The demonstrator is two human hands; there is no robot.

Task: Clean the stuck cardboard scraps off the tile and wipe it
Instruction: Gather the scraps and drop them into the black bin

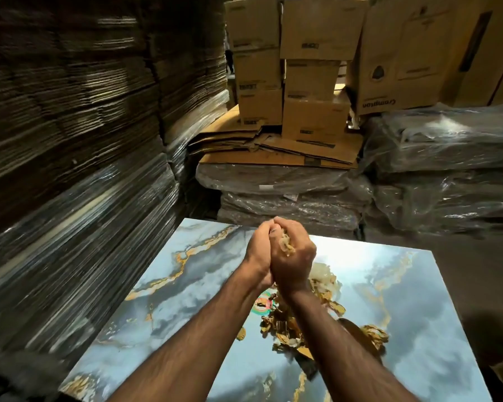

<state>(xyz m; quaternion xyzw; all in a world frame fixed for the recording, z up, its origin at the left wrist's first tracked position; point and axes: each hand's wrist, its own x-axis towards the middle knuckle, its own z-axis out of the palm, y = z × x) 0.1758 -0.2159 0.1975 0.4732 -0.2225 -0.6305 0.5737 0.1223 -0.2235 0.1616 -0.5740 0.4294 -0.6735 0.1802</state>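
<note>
A glossy blue-grey marble tile with gold veins lies flat in front of me. Torn brown cardboard scraps cling to its middle, beside a small round coloured sticker. More scraps lie to the right. My left hand and my right hand are pressed together above the tile's far part, closed around a pale wad of scraps that shows between the fingers.
A tall stack of plastic-wrapped flat cardboard rises at the left, close to the tile's edge. Wrapped bundles and cardboard boxes stand behind. A bare dark floor lies at the right.
</note>
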